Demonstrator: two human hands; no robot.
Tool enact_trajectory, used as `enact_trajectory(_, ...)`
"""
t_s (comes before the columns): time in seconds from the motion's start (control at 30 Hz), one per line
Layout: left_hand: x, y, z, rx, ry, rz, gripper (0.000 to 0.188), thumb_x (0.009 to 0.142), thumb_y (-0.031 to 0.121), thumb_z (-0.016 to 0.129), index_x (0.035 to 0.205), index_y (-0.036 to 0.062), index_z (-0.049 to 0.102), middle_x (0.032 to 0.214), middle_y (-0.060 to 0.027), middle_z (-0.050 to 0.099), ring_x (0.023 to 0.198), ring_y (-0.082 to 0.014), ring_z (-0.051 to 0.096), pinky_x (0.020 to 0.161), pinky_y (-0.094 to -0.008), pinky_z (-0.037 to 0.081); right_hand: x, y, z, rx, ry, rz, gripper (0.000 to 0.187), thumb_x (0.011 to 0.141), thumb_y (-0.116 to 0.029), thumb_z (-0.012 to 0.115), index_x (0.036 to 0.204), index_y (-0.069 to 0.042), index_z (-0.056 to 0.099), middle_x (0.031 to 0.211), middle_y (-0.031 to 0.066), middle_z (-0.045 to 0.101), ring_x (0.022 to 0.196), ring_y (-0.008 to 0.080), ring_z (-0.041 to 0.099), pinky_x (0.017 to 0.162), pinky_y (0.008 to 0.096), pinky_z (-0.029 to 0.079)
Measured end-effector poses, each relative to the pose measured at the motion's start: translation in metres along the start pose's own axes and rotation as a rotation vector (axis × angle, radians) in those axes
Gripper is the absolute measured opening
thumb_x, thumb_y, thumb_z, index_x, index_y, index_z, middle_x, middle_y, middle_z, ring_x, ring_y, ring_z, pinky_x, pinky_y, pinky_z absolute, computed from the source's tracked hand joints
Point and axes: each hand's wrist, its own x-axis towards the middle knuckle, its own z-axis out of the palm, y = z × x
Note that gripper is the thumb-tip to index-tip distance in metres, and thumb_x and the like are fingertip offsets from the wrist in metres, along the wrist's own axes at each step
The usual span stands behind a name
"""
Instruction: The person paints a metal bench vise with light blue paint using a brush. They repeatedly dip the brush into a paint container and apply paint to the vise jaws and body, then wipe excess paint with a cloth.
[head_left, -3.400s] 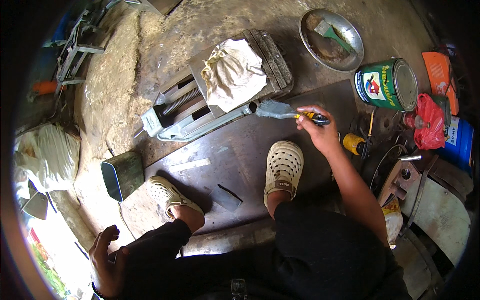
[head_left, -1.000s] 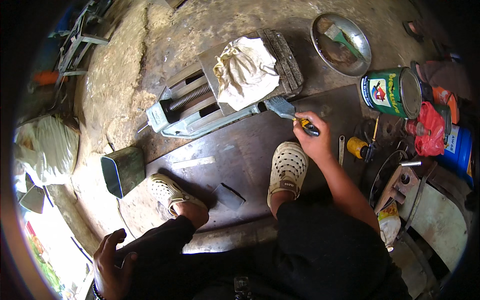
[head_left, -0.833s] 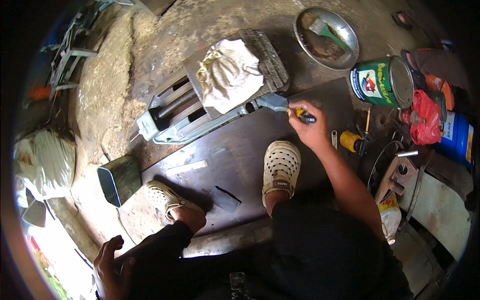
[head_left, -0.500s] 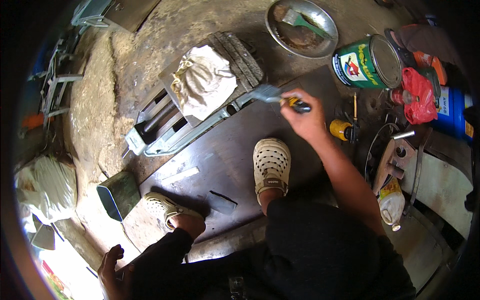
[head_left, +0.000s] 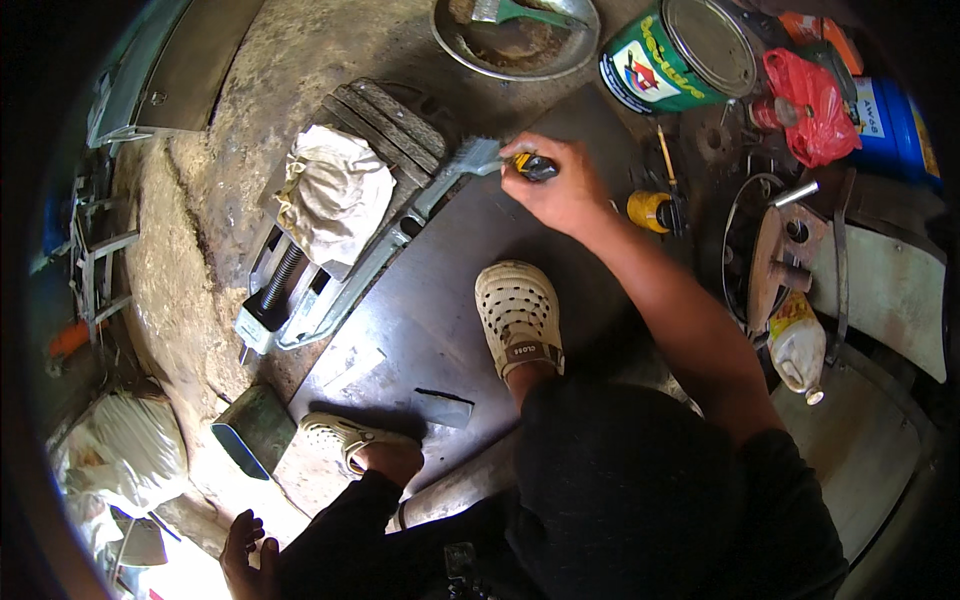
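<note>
My right hand (head_left: 560,185) is closed round the yellow-and-black handle of a brush (head_left: 478,158). Its grey head, smeared by motion, is over the edge of a metal vise (head_left: 420,195) lying on a dark metal sheet (head_left: 440,300). A crumpled whitish cloth (head_left: 335,195) covers part of the vise, left of the brush. Down at the lower left, my left hand (head_left: 245,555) hangs beside my leg, fingers loosely bent and apart, with nothing seen in it.
A steel bowl (head_left: 450,55) holds a green-handled brush (head_left: 530,14). Right of it stand a green can (head_left: 675,60), a red plastic bag (head_left: 815,115) and a blue container (head_left: 890,130). A rectangular tube (head_left: 255,430) and my clog-shod feet (head_left: 515,315) are near the sheet's front.
The view has shifted, so most things sit further left. My right hand still grips the brush, whose head is now nearer the vise's ridged block.
</note>
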Motion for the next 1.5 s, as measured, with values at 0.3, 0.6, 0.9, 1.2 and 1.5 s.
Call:
enact_trajectory(0.3, 0.012, 0.006, 0.001, 0.000, -0.022, 0.007, 0.039, 0.094, 0.012, 0.059, 0.129, -0.0037, 0.054, 0.108, -0.0137, 0.066, 0.094, -0.0202, 0.063, 0.084, -0.0330, 0.050, -0.069, 0.007, 0.052, 0.245, 0.195, -0.104, 0.027, 0.083, -0.003, 0.070, 0.109, -0.001, 0.067, 0.098, 0.0155, 0.070, 0.087, 0.0261, 0.071, 0.078, 0.0328, 0.054)
enact_trajectory(0.6, 0.022, -0.025, -0.002, -0.008, -0.057, -0.060, 0.041, 0.093, 0.016, 0.062, 0.128, -0.0038, 0.055, 0.105, -0.0160, 0.069, 0.100, -0.0238, 0.065, 0.090, -0.0357, 0.050, -0.092, -0.007, 0.087, 0.373, 0.228, -0.058, 0.033, 0.083, -0.008, 0.070, 0.115, 0.000, 0.065, 0.105, 0.0210, 0.068, 0.094, 0.0347, 0.068, 0.083, 0.0386, 0.054)
enact_trajectory(0.9, 0.027, -0.013, 0.002, 0.058, -0.103, -0.085, 0.043, 0.092, 0.018, 0.064, 0.129, -0.0028, 0.057, 0.106, -0.0152, 0.069, 0.101, -0.0223, 0.064, 0.092, -0.0351, 0.049, -0.090, 0.001, 0.083, 0.493, 0.063, -0.079, 0.031, 0.083, -0.005, 0.067, 0.115, -0.002, 0.067, 0.106, 0.0170, 0.070, 0.095, 0.0261, 0.070, 0.086, 0.0334, 0.055)
enact_trajectory(1.2, 0.026, -0.018, 0.001, 0.039, -0.095, -0.090, 0.042, 0.092, 0.018, 0.064, 0.129, -0.0032, 0.057, 0.107, -0.0152, 0.069, 0.100, -0.0221, 0.064, 0.091, -0.0353, 0.049, -0.056, 0.043, 0.035, 0.487, 0.190, 0.071, 0.026, 0.089, -0.005, 0.065, 0.115, -0.002, 0.068, 0.102, 0.0096, 0.072, 0.092, 0.0130, 0.068, 0.084, 0.0284, 0.054)
enact_trajectory(1.5, 0.022, -0.024, 0.001, 0.020, -0.075, -0.094, 0.043, 0.092, 0.019, 0.063, 0.128, -0.0042, 0.056, 0.105, -0.0168, 0.070, 0.100, -0.0235, 0.065, 0.090, -0.0362, 0.050, -0.078, 0.025, 0.057, 0.499, 0.157, 0.032, 0.028, 0.089, 0.000, 0.064, 0.117, -0.001, 0.066, 0.098, 0.0105, 0.072, 0.091, 0.0134, 0.069, 0.082, 0.0275, 0.053)
